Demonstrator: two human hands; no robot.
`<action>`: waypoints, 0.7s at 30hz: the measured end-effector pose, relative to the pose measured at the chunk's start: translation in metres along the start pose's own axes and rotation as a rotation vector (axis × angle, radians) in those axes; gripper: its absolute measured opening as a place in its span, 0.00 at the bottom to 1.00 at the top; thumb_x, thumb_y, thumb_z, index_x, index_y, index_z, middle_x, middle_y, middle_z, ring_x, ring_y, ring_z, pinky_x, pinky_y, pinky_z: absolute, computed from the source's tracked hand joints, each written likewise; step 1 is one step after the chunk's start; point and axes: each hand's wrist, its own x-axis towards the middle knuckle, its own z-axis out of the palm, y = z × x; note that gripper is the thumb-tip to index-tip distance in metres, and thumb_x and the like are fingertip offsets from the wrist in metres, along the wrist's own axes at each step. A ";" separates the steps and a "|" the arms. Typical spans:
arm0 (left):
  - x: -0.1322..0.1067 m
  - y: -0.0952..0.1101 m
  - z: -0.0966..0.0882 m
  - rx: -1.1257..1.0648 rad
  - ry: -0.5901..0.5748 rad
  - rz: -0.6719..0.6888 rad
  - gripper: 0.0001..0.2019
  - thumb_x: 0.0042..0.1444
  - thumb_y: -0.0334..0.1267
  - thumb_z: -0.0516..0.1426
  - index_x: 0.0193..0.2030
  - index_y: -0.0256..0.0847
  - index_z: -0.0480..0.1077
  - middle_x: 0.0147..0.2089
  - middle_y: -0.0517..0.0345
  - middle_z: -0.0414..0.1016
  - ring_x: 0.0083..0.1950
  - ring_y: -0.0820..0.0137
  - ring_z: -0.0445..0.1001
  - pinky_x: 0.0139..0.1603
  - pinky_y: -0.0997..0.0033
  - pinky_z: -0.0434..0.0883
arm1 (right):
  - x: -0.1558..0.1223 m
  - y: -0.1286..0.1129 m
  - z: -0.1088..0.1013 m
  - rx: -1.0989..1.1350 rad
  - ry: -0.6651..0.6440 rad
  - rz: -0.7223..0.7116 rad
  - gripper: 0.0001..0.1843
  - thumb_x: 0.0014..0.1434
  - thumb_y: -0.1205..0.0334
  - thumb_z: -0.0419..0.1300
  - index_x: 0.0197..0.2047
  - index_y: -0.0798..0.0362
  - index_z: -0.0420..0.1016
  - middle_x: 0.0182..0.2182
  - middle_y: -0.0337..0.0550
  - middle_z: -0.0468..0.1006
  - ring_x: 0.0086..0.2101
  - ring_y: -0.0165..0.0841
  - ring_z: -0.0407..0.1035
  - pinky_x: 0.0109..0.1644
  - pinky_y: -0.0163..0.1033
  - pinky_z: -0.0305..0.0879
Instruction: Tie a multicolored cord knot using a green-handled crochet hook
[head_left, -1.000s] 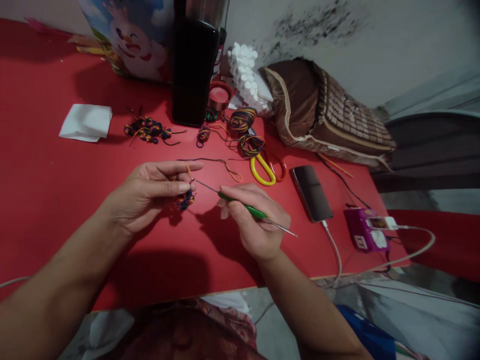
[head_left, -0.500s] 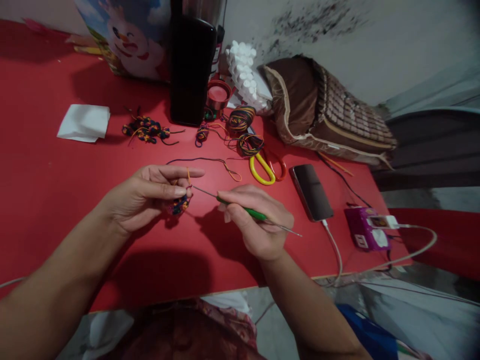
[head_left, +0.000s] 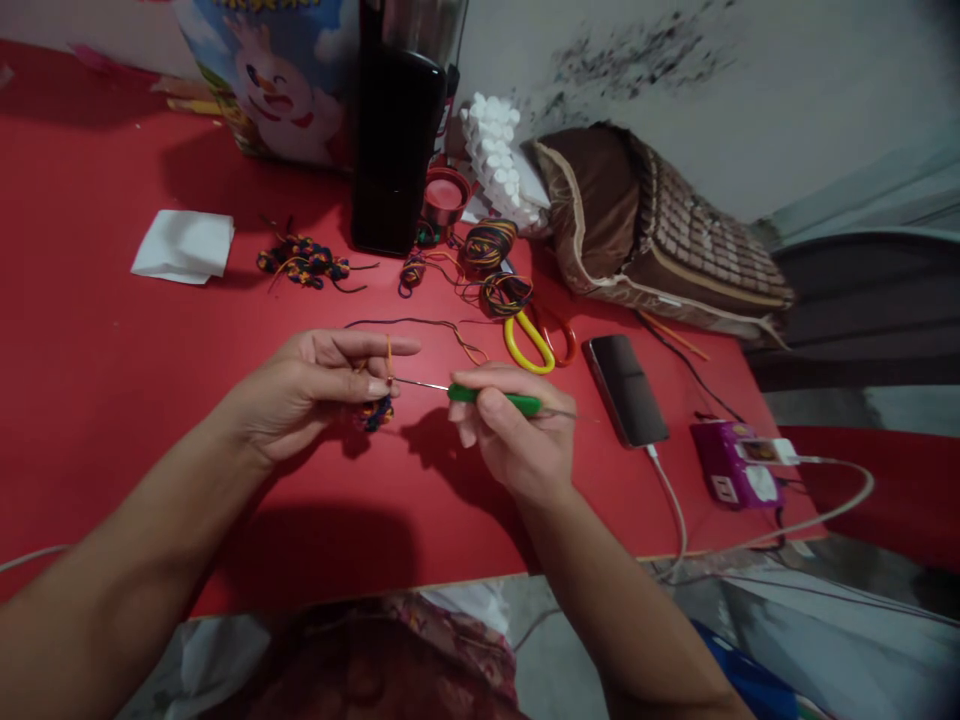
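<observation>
My left hand (head_left: 315, 385) pinches a small multicoloured crochet piece (head_left: 373, 411) just above the red table (head_left: 90, 360). An orange strand of the yarn loops over its index finger. My right hand (head_left: 510, 430) is closed round a crochet hook with a green handle (head_left: 495, 399). The hook's metal tip points left into the crochet piece. The working yarn (head_left: 420, 324) trails back across the table toward the coils of multicoloured yarn (head_left: 489, 242).
Yellow and orange scissors (head_left: 536, 340) lie behind my right hand, a phone (head_left: 624, 388) on a cable to their right, and a purple charger (head_left: 731, 465). A white folded tissue (head_left: 184, 246), a finished yarn bundle (head_left: 304, 264), a black container (head_left: 394, 150) and a brown cushion (head_left: 652, 235) stand further back.
My right hand has turned the hook from slanting to nearly level and drawn it closer to the crochet piece. My left hand keeps its pinch and has barely shifted.
</observation>
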 end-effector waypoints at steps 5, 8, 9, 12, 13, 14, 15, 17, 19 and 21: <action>-0.004 -0.003 0.008 0.013 0.045 0.043 0.22 0.41 0.26 0.73 0.46 0.40 0.88 0.31 0.56 0.83 0.28 0.72 0.78 0.29 0.75 0.75 | 0.005 0.005 0.015 0.180 0.062 0.097 0.07 0.67 0.55 0.70 0.46 0.43 0.90 0.28 0.37 0.84 0.22 0.25 0.69 0.28 0.34 0.68; -0.005 -0.003 0.012 0.009 0.059 0.066 0.21 0.41 0.25 0.73 0.45 0.39 0.88 0.31 0.55 0.83 0.29 0.72 0.79 0.30 0.75 0.75 | 0.006 0.007 0.016 0.159 0.083 0.106 0.09 0.65 0.52 0.71 0.46 0.44 0.89 0.28 0.37 0.84 0.22 0.25 0.69 0.30 0.35 0.71; -0.004 -0.003 0.013 0.007 0.055 0.073 0.20 0.40 0.25 0.73 0.44 0.38 0.88 0.31 0.55 0.83 0.29 0.72 0.78 0.30 0.76 0.75 | 0.006 0.008 0.016 0.139 0.089 0.110 0.11 0.65 0.50 0.71 0.46 0.44 0.89 0.28 0.37 0.83 0.22 0.26 0.69 0.30 0.36 0.72; -0.003 -0.003 0.014 -0.003 0.036 0.103 0.19 0.39 0.25 0.73 0.42 0.37 0.88 0.29 0.55 0.83 0.28 0.73 0.77 0.30 0.77 0.74 | 0.007 0.011 0.013 0.104 0.094 0.106 0.13 0.63 0.48 0.72 0.46 0.45 0.88 0.28 0.37 0.83 0.23 0.27 0.70 0.31 0.38 0.73; -0.002 -0.003 0.014 -0.008 0.033 0.113 0.19 0.39 0.24 0.73 0.42 0.36 0.88 0.29 0.55 0.82 0.28 0.74 0.76 0.30 0.77 0.74 | 0.008 0.011 0.012 0.106 0.093 0.101 0.13 0.63 0.48 0.72 0.45 0.45 0.88 0.28 0.37 0.83 0.23 0.27 0.70 0.31 0.38 0.73; -0.001 -0.003 0.014 -0.015 0.031 0.118 0.19 0.39 0.24 0.73 0.42 0.36 0.88 0.29 0.55 0.82 0.28 0.75 0.76 0.31 0.78 0.73 | 0.009 0.011 0.012 0.111 0.092 0.099 0.12 0.63 0.48 0.72 0.45 0.44 0.88 0.28 0.37 0.83 0.23 0.27 0.70 0.30 0.38 0.73; -0.001 -0.004 0.014 -0.023 0.030 0.121 0.19 0.38 0.24 0.73 0.41 0.36 0.88 0.28 0.56 0.82 0.28 0.75 0.76 0.31 0.78 0.73 | 0.009 0.011 0.011 0.118 0.091 0.102 0.12 0.63 0.48 0.72 0.45 0.44 0.88 0.28 0.37 0.84 0.22 0.27 0.70 0.30 0.37 0.72; -0.002 -0.004 0.013 -0.030 0.024 0.128 0.18 0.38 0.24 0.73 0.40 0.37 0.88 0.27 0.58 0.81 0.28 0.75 0.76 0.31 0.78 0.73 | 0.011 0.012 0.011 0.135 0.084 0.119 0.12 0.62 0.48 0.72 0.44 0.44 0.88 0.28 0.37 0.84 0.22 0.27 0.69 0.28 0.37 0.71; -0.002 -0.004 0.013 -0.026 0.021 0.142 0.18 0.38 0.24 0.74 0.39 0.38 0.88 0.28 0.59 0.80 0.28 0.76 0.76 0.31 0.78 0.73 | 0.012 0.012 0.010 0.165 0.074 0.132 0.11 0.62 0.48 0.73 0.44 0.44 0.88 0.27 0.37 0.84 0.20 0.26 0.68 0.27 0.35 0.70; -0.003 -0.005 0.012 -0.016 0.030 0.160 0.16 0.39 0.25 0.74 0.39 0.38 0.88 0.29 0.58 0.81 0.28 0.76 0.76 0.32 0.78 0.73 | 0.014 0.012 0.010 0.210 0.060 0.131 0.10 0.62 0.49 0.73 0.43 0.43 0.89 0.27 0.36 0.84 0.20 0.25 0.68 0.26 0.34 0.68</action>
